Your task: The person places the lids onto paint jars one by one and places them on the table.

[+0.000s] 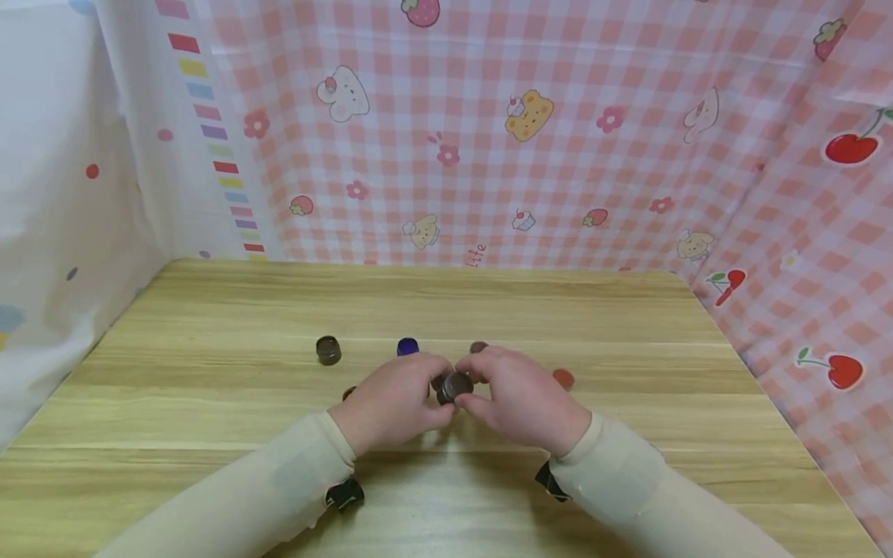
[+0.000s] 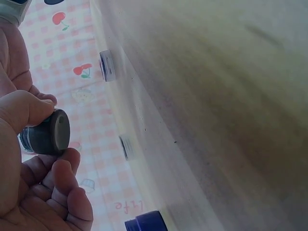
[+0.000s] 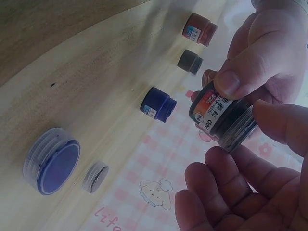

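Both hands meet over the table around one small dark paint jar with a printed label. My left hand grips the jar body, its thumb lying across the label in the right wrist view. My right hand pinches the clear ridged lid between thumb and fingers, the lid sitting on the jar. The jar is tilted sideways, its dark base showing in the left wrist view. Just beyond the hands stand an open blue paint jar and a dark brown jar.
A reddish-brown jar is mostly behind my left hand in the head view. Loose lids lie on the wooden table: a red one to the right, a dark one behind, and a purple-looking one. Patterned cloth hangs behind.
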Demonstrator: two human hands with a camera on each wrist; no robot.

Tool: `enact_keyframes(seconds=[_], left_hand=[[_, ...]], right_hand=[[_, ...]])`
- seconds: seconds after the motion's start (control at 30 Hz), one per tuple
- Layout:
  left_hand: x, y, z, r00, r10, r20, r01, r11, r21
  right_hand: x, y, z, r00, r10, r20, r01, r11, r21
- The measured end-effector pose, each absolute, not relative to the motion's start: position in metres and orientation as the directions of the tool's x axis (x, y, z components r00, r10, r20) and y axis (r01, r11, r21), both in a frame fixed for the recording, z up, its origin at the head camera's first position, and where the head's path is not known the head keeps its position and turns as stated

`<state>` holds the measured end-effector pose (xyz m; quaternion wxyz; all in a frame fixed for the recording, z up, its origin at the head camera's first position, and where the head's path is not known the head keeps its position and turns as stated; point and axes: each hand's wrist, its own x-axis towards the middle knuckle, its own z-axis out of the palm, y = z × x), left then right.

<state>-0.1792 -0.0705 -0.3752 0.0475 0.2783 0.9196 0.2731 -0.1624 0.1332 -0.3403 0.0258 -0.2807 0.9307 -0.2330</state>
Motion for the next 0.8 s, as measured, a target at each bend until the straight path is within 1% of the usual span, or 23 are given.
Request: enact_keyframes(seconds=[0.2, 0.47, 0.8], left_hand=[[-0.1785, -0.071, -0.375, -0.842, 0.536, 0.067, 0.484, 0.693, 0.535], [-0.1785, -0.0723, -0.3762, -0.845, 0.528, 0.081, 0.479, 0.681, 0.553], [-0.1779, -0.0729, -0.3755, -0.844, 0.528, 0.096, 0.485, 0.674, 0.558]], right_hand=[[-0.1626, 0.1325, -0.3408, -0.84, -0.536, 0.082, -0.511, 0.732, -0.45], [-0.163, 0.1322, -0.3395, -0.862, -0.504, 0.056, -0.471, 0.753, -0.459], [-0.1647, 0.1327, -0.3392, -0.873, -0.486, 0.047, -0.448, 0.758, -0.475]])
